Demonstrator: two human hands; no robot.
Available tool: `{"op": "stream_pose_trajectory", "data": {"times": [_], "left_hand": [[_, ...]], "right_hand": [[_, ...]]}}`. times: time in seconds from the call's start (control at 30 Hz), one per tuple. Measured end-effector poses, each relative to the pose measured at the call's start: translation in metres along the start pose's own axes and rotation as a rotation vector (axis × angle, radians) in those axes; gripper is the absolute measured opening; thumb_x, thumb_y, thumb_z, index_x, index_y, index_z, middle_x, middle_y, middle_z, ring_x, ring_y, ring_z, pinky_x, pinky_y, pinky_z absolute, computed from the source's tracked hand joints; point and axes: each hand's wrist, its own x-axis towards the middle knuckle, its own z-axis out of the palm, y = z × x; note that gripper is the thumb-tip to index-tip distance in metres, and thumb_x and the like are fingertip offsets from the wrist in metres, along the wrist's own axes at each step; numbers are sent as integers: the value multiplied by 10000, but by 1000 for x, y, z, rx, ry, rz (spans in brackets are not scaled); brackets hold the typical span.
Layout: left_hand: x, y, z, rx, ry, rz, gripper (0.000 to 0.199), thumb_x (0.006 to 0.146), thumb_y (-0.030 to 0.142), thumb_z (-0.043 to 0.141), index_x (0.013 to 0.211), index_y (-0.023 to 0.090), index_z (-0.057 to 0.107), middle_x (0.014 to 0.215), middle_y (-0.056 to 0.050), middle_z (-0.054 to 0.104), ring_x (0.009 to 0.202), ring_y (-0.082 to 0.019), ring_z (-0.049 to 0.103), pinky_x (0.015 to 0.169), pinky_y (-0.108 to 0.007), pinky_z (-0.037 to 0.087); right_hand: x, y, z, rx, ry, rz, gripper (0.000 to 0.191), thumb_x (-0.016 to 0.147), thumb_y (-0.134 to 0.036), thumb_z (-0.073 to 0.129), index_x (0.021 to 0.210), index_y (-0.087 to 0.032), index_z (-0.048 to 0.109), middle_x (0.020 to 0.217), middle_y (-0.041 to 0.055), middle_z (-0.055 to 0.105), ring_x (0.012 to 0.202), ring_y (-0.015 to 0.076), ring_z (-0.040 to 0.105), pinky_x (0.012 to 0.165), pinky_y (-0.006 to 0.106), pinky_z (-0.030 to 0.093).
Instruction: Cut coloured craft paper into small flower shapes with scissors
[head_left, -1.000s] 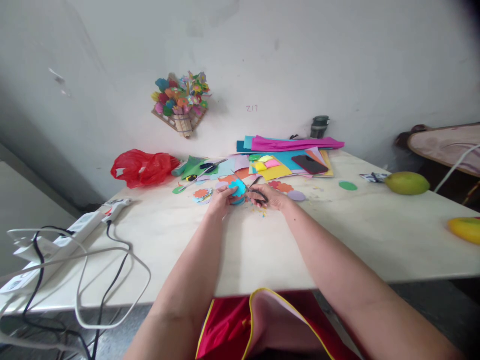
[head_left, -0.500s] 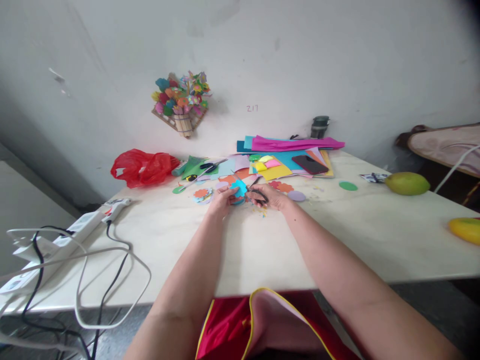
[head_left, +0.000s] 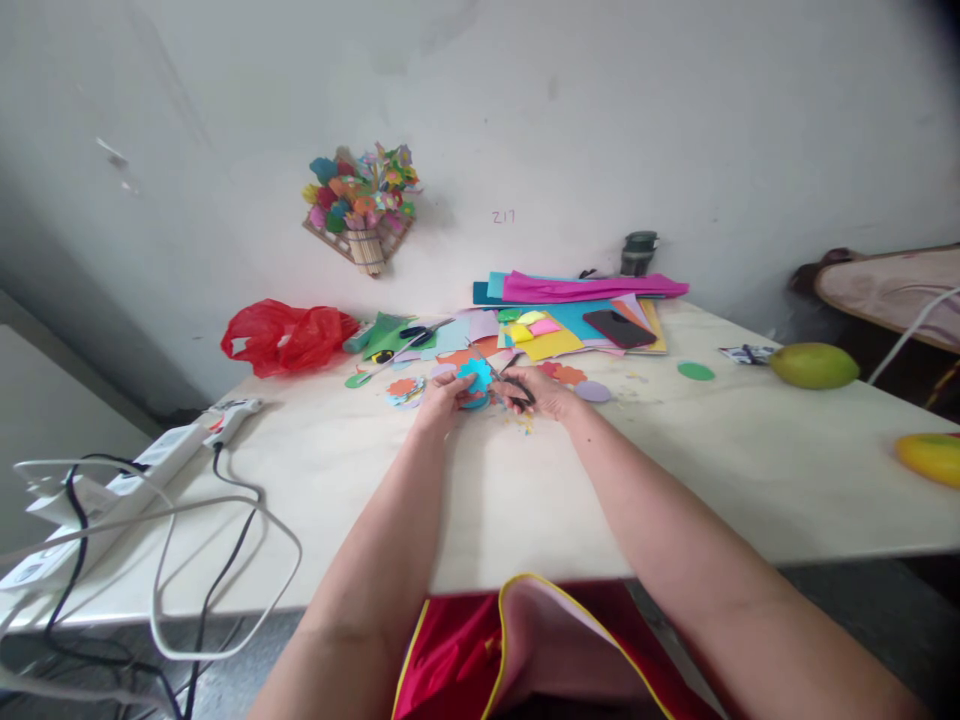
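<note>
Between finger and thumb, my left hand (head_left: 442,399) pinches a bright blue paper flower (head_left: 475,376) with a scalloped edge. My right hand (head_left: 541,391) is wrapped round the dark handles of a pair of scissors (head_left: 519,394), whose blades point up and left beside the flower's right edge. Whether the blades touch the paper I cannot tell. Small paper scraps (head_left: 523,424) lie on the table below the scissors. Left of my left hand is a stack of cut paper flowers (head_left: 405,390); red and orange paper flowers (head_left: 564,375) lie beyond my right hand, near a lilac paper oval (head_left: 594,391).
Coloured paper sheets (head_left: 555,345), a phone (head_left: 619,329) and a second pair of scissors (head_left: 425,332) lie at the back. A red plastic bag (head_left: 289,335) sits back left, a power strip (head_left: 112,500) with cables at left. Two mangoes (head_left: 814,366) are at right.
The blue paper flower has turned slightly and shifted a little left in my left hand. The scissors have barely moved.
</note>
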Motion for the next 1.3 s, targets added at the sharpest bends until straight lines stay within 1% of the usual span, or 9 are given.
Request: {"op": "stream_pose_trajectory", "data": {"times": [0.13,0.27,0.37,0.5,0.7,0.87,1.0,1.13,1.3], "left_hand": [[0,-1,-1,10,-6,4,329,483,295,876,654,126,652,621,-8,642,531,-111,594,586,-252,548],[1,-1,-2,15,-27,4,325,495,286,870,680,126,656,638,-10,652,535,-112,601,584,-251,547],[0,0,-2,19,-25,-11,323,491,274,861,686,120,655,640,-11,653,534,-113,603,584,-249,545],[0,1,-1,27,-29,-29,304,513,265,825,724,116,665,678,-27,673,570,-129,623,599,-261,548],[-2,2,-1,46,-125,-55,289,537,264,796,758,121,676,746,-70,703,655,-175,655,649,-306,549],[-1,0,-2,76,-173,-71,252,540,260,788,728,129,683,719,-69,702,621,-175,638,640,-309,526],[-1,-1,-1,117,-219,-86,231,536,254,774,702,116,694,680,-79,693,587,-171,619,590,-291,488],[-4,0,3,142,-279,-97,219,522,255,771,677,112,710,661,-90,694,559,-161,596,560,-283,472],[-7,2,7,170,-321,-144,194,520,244,780,654,124,708,648,-91,699,526,-152,585,514,-266,450]], "right_hand": [[-1,-1,-1,6,3,-11,302,742,-377,755,703,-143,567,541,-18,589,377,55,500,286,150,247],[-3,-2,-2,19,10,-12,283,745,-356,756,717,-140,576,560,-16,600,398,57,517,297,150,268],[-2,-2,-2,36,39,-5,288,721,-356,775,740,-140,586,578,-15,606,416,60,529,304,150,277],[-2,-2,-1,62,73,-49,321,665,-366,807,762,-145,596,600,-6,621,438,67,533,320,159,270],[-2,-5,0,112,146,-126,367,611,-394,807,796,-161,593,600,-15,604,478,86,532,365,178,270],[-3,-7,0,173,223,-145,445,570,-402,803,880,-169,585,622,-30,590,508,103,549,385,190,281],[-4,-11,2,207,224,-150,451,550,-384,799,874,-173,566,604,-48,561,525,105,554,404,191,283],[-6,-16,5,194,215,-122,430,541,-340,788,862,-174,554,564,-58,545,517,103,530,430,194,296],[-5,-17,9,219,206,-138,365,531,-255,754,839,-176,575,618,-55,559,529,85,496,470,199,347]]}}
